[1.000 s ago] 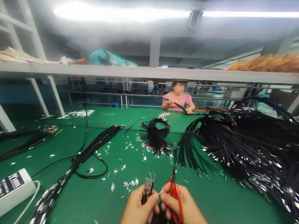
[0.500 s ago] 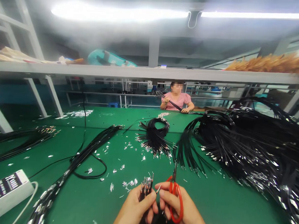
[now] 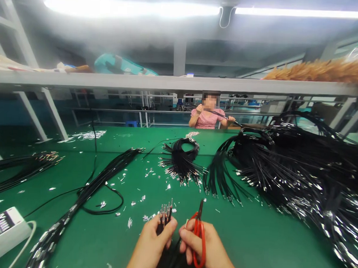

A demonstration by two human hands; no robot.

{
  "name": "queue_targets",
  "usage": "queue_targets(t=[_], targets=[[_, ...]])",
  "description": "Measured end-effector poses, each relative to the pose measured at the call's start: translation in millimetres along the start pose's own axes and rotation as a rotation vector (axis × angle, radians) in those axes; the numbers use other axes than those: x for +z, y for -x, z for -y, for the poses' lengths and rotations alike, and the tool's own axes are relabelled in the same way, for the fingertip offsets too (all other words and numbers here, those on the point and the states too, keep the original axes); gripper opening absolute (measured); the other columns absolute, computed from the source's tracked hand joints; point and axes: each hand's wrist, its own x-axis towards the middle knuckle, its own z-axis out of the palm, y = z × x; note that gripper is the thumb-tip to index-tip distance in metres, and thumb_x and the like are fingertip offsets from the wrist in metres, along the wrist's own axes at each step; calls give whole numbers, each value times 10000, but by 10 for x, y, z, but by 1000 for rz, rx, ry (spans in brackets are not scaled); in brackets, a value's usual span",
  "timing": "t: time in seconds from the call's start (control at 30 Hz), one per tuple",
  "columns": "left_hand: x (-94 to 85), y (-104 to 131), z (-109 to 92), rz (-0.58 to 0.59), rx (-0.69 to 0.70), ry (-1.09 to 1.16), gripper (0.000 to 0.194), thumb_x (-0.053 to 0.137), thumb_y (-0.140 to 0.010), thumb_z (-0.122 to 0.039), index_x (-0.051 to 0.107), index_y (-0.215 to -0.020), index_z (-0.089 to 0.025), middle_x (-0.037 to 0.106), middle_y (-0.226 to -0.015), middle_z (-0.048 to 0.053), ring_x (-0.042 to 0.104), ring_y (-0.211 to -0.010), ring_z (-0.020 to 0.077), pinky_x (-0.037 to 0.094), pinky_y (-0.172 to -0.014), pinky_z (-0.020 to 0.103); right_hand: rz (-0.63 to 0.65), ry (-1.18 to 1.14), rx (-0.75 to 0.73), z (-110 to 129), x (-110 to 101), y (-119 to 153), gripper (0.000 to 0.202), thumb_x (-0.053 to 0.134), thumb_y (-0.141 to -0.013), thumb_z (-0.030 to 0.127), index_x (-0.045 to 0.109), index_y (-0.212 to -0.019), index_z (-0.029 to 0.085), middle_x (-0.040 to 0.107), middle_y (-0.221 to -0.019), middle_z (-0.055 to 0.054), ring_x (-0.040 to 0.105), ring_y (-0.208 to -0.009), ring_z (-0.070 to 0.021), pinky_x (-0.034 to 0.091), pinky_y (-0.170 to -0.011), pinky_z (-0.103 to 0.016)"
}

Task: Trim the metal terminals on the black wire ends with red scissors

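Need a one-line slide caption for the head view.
Left hand grips a wire bundle; right hand holds red scissors over the green table.

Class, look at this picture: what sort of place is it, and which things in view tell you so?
Most likely a wire-harness assembly workshop: heaps of black wires with metal terminals cover a green workbench, another person handles wires opposite, and scissors sit in the right hand.

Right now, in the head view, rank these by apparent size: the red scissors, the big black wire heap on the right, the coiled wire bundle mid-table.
1. Black wire heap, by far the largest.
2. Coiled wire bundle.
3. Red scissors, though nearness to the camera enlarges them.
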Motion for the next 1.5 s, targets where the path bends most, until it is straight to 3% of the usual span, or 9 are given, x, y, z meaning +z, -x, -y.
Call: queue_targets(t=[0.13, 0.27, 0.5, 0.63, 0.7, 0.83, 0.93, 1.13, 1.5], targets=[[34, 9, -21, 86, -81, 215, 361, 670, -618, -372, 551, -834, -108, 489, -506, -61, 362, -435, 55, 246, -440, 189, 0, 197, -45, -93, 1, -1, 280, 580, -705, 408, 459, -660, 160, 561, -460, 34, 434, -303, -48, 278, -302, -137], [52, -10, 32, 125, -88, 241, 323, 674, -618, -358, 550, -783, -110, 555, -521, -26, 427, -424, 63, 231, -423, 191, 4, 371, -62, -91, 3, 26, 235, 564, -722, 376, 508, -674, 153, 568, -497, 27, 466, -344, -65, 321, -326, -152], [27, -27, 105, 92, -71, 178, 259, 627, -672, -367, 573, -751, -126, 476, -427, -60, 475, -438, 99, 306, -470, 216, -4, 234, -22, -112, 12, -4, 262, 554, -712, 403, 456, -644, 169, 548, -461, 38, 435, -298, -56, 282, -293, -146], [34, -17, 63, 66, -93, 251, 237, 653, -643, -348, 576, -697, -131, 536, -472, -36, 487, -482, 101, 356, -525, 219, -1, 266, -9, -108, -16, -17, 281, 536, -720, 443, 478, -683, 170, 557, -485, 29, 442, -307, -68, 291, -304, -163], [37, -22, 52, 28, -108, 272, 236, 657, -635, -348, 574, -692, -135, 571, -491, -21, 492, -502, 104, 360, -531, 210, -48, 524, -85, -36, -54, -2, 284, 497, -761, 435, 521, -666, 169, 571, -501, 12, 481, -359, -90, 322, -350, -185], [28, -42, 61, -21, -140, 289, 236, 663, -625, -346, 564, -699, -144, 594, -490, -13, 497, -512, 108, 356, -532, 200, -250, 1397, -361, 198, -174, 52, 301, 462, -802, 393, 551, -613, 177, 637, -562, -52, 592, -506, -195, 325, -447, -260], [23, -45, 69, -22, -132, 288, 230, 651, -636, -343, 563, -703, -142, 600, -511, -9, 498, -537, 111, 354, -550, 201, -250, 1813, -400, 329, -255, 100, 168, 541, -753, 288, 592, -675, 148, 651, -581, -95, 613, -477, -258, 266, -399, -275], [43, -32, 65, -43, -121, 241, 250, 660, -613, -378, 572, -675, -152, 596, -513, -11, 496, -540, 121, 336, -553, 211, -167, 2141, -494, 343, -297, 177, 115, 538, -708, 80, 603, -630, 134, 606, -538, -108, 569, -417, -239, 192, -339, -257], [71, -30, 64, -56, -63, 212, 218, 648, -621, -336, 572, -670, -138, 582, -497, -14, 500, -527, 120, 350, -559, 216, -137, 2247, -480, 390, -156, 194, 244, 438, -621, -48, 604, -635, 130, 588, -543, -114, 566, -453, -234, 292, -334, -269]])
